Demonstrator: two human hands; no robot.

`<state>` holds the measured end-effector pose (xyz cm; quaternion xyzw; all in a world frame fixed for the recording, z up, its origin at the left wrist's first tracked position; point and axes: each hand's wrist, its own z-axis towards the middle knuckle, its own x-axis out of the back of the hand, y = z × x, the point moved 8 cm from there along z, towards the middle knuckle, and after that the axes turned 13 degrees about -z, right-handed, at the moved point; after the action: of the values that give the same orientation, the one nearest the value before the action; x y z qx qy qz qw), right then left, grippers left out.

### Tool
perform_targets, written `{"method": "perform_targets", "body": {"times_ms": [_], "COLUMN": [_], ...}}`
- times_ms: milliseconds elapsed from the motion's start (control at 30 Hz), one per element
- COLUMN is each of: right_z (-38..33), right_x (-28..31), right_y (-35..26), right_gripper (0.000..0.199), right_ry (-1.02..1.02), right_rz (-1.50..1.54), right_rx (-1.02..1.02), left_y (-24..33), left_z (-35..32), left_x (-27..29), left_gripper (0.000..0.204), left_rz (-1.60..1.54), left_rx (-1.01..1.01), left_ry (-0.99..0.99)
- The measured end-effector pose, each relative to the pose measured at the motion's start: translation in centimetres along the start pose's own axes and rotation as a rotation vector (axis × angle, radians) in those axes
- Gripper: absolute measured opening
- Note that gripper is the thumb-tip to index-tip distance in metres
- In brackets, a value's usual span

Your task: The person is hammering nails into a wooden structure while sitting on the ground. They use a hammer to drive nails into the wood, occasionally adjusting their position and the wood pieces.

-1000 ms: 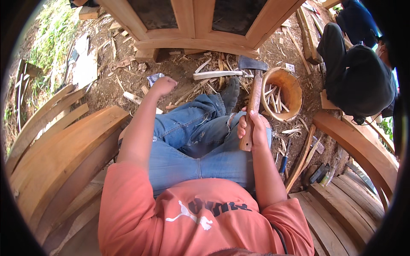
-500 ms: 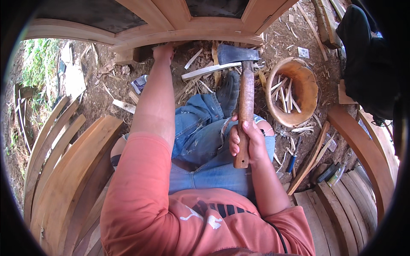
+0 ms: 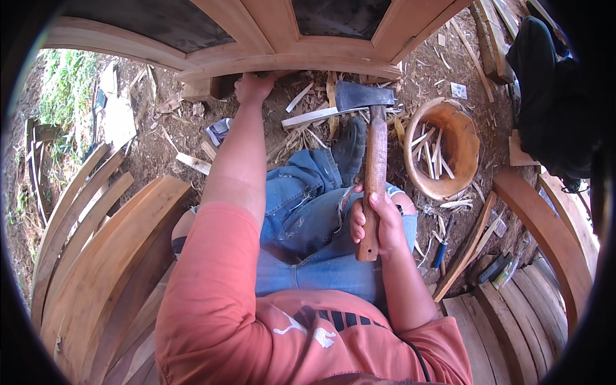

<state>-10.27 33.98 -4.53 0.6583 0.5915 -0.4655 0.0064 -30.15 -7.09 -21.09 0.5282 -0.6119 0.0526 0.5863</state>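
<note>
My right hand (image 3: 383, 221) is wrapped round the lower handle of a hatchet (image 3: 374, 160). The hatchet stands out in front of my right knee, its dark metal head pointing away from me and its wooden handle end toward my belly. My left arm stretches forward to the lower edge of a wooden panelled frame (image 3: 289, 62). There my left hand (image 3: 253, 90) is closed, its fingers curled at the underside of the frame. What it grips, if anything, is hidden. A small wooden block (image 3: 201, 88) sits under the frame, left of that hand.
A hollow wooden pot (image 3: 471, 144) holding thin sticks stands on the dirt at right. Near it lie a blue-handled tool (image 3: 440, 253) and a plank (image 3: 468, 247). Curved boards (image 3: 119, 256) lean at left. Wood shavings litter the ground. Another person's dark-clothed leg (image 3: 552, 102) is at far right.
The whole view has shifted slightly, so the scene sits a little lower and further right. My right hand still grips the hatchet, and my left hand stays at the frame's lower edge.
</note>
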Motion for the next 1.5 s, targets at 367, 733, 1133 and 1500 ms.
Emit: {"method": "perform_targets", "body": {"times_ms": [367,733,1133,1500], "right_z": [0.0,0.7,0.4,-0.1], "right_x": [-0.2,-0.3,-0.5,-0.1], "right_y": [0.4,0.5,0.4,0.5], "right_gripper": [0.043,0.044,0.041,0.034], "right_ry": [0.003,0.029,0.013,-0.022], "right_rz": [-0.024,-0.028,-0.090,-0.090], "right_rx": [-0.084,-0.121,-0.034,0.013], "left_y": [0.5,-1.1,-8.5,5.6], "left_z": [0.6,-4.1,-12.8,-21.4], "left_x": [-2.5,-1.0,8.8,-1.6], "left_gripper": [0.130,0.113,0.112,0.026], "left_rz": [0.456,0.100,0.524,0.221], "left_rx": [-0.259,-0.423,0.030,-0.847], "left_ry": [-0.053,0.094,-0.188,-0.017]}}
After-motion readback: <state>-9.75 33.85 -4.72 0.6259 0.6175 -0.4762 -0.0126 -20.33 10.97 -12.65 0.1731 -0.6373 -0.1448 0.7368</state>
